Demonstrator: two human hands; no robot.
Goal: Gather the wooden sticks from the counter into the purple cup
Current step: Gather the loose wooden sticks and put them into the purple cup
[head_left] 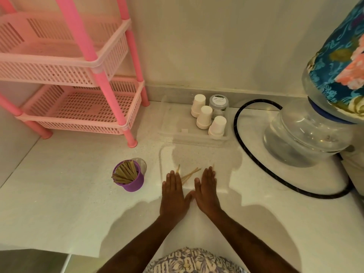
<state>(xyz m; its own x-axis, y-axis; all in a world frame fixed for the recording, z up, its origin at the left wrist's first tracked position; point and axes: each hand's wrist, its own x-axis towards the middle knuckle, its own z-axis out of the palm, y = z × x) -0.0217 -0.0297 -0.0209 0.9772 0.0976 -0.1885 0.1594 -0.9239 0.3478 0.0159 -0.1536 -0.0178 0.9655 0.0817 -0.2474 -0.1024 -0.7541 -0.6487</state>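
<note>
A purple cup (134,184) stands on the white counter left of my hands, packed with several wooden sticks (126,173). A few loose wooden sticks (190,173) lie on a clear plastic lid between and just beyond my fingertips. My left hand (173,194) lies flat, palm down, fingers together, its fingertips partly over the sticks. My right hand (206,191) lies flat beside it, thumbs nearly touching. Neither hand holds anything.
A clear tray (177,133) behind the lid holds three upturned white paper cups (204,117) and a small jar (219,104). A pink plastic rack (78,107) stands at back left. A water jug (307,134) and black hose (248,150) occupy the right.
</note>
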